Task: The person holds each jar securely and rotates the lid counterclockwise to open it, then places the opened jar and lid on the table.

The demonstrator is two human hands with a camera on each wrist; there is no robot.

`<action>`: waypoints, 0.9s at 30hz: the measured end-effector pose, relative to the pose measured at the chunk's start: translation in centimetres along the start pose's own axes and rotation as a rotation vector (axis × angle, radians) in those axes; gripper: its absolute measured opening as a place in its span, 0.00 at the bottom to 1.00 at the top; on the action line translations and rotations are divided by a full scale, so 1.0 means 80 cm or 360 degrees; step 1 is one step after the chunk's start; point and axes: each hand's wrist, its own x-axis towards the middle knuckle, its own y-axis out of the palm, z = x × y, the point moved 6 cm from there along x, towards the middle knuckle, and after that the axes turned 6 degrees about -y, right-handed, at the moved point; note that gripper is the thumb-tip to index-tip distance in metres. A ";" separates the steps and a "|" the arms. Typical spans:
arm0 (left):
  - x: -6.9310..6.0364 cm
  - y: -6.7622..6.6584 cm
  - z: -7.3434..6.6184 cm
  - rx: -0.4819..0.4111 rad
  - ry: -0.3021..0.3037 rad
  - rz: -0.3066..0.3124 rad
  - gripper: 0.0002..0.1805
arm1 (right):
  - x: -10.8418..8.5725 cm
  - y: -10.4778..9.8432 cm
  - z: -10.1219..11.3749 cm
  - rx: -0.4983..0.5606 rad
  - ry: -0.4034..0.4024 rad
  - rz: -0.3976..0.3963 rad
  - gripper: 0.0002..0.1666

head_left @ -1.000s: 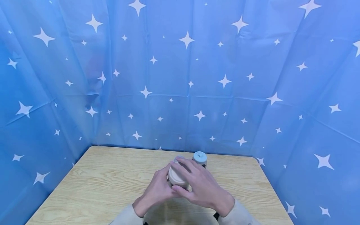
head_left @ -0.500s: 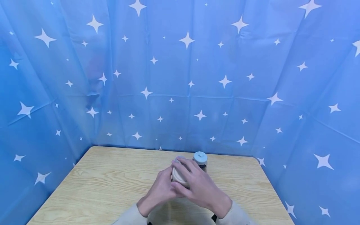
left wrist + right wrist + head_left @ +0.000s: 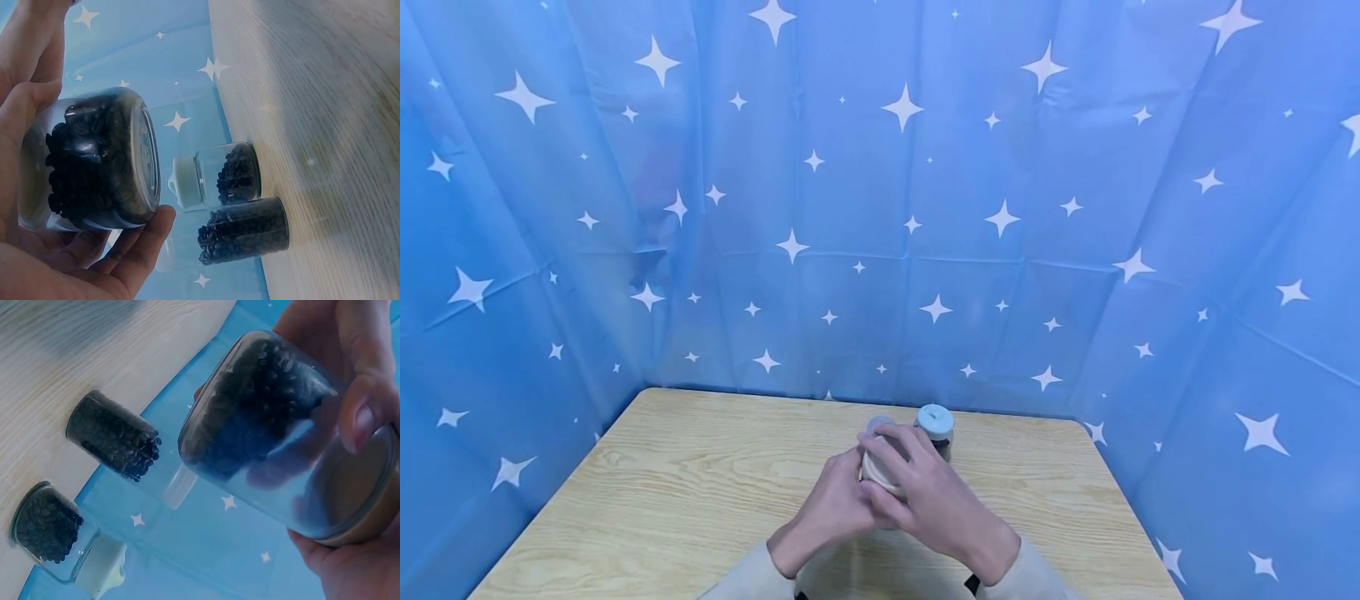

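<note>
A glass jar of dark beans (image 3: 94, 162) is held off the table between both hands; its pale round lid (image 3: 880, 475) faces up in the head view. The left hand (image 3: 833, 502) wraps its fingers and thumb around the jar's side. Over the lid, the right hand (image 3: 936, 500) curls its fingers and thumb around the rim. The jar's base hangs above the table in the left wrist view. Behind it stand two more jars holding dark beans: one with a pale blue lid (image 3: 935, 421), and a narrower one (image 3: 112, 437) mostly hidden by the hands in the head view.
The light wooden table (image 3: 700, 475) extends to both sides of the hands. Blue curtains (image 3: 850, 208) with white stars rise behind the table and along its left and right sides.
Both hands and the held jar have shifted slightly to the right. More of the narrower jar's top shows behind the right fingers. The jar with the blue lid has stayed in place.
</note>
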 end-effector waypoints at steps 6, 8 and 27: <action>0.001 0.002 -0.004 0.0012 0.0027 0.0007 0.38 | -0.001 -0.003 0.000 0.0024 -0.0054 -0.0036 0.26; 0.000 0.003 -0.004 0.0018 0.0033 0.0012 0.38 | -0.001 -0.004 0.000 0.0021 -0.0075 -0.0051 0.25; -0.003 0.001 -0.006 0.0041 0.0126 -0.0001 0.37 | 0.004 -0.010 0.000 0.0034 -0.0264 -0.0088 0.22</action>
